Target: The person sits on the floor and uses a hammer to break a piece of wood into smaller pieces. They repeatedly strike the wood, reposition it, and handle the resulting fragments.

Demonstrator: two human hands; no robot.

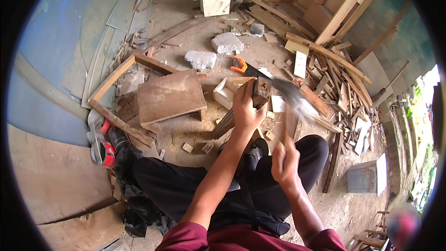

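My left hand (248,111) is closed round a dark, worn length of wood (261,92), its squared end tilted up in front of me. My right hand (285,163) grips the wooden handle of a hammer (289,128). The hammer's head is smeared by motion, just right of the wood's raised end; whether they touch I cannot tell. Behind my left hand lies a small open wooden box (225,94), partly covered by the hand. A handsaw (239,64) with an orange handle rests beyond it, its blade partly hidden behind the wood and hammer.
A brown wooden panel (172,95) and an empty wooden frame (111,78) lie to the left, near a red paint can (103,153). Two pale stone blocks (227,42) sit ahead. Scrap wood (341,81) is heaped at right, with a grey box (364,179) nearer.
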